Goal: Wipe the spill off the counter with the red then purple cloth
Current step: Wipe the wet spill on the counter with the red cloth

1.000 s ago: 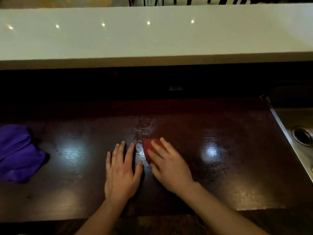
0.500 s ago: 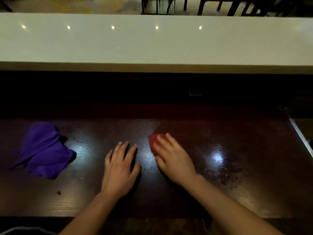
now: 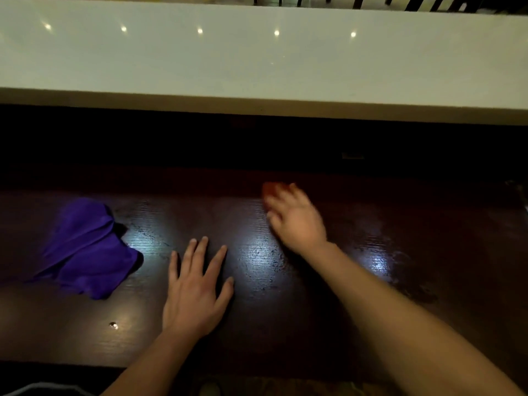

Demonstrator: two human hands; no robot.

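Pressing down on the red cloth (image 3: 270,189), your right hand (image 3: 295,220) lay well out toward the back of the counter (image 3: 428,281), fingers spread flat over the cloth rather than curled round it. The hand was blurred, so only a small red edge showed past your fingertips, and I could not tell how much cloth was under the palm. Your left hand (image 3: 195,292) rested flat on the dark wood nearer you, fingers apart, holding nothing. The purple cloth (image 3: 85,250) sat crumpled at the left, well apart from both hands and touched by neither. Wet streaks and specks of the spill (image 3: 263,252) showed in the glare between your two hands, and more, perhaps the same liquid, glistened to the right of your right forearm. A white ledge (image 3: 257,61) ran across behind the counter.
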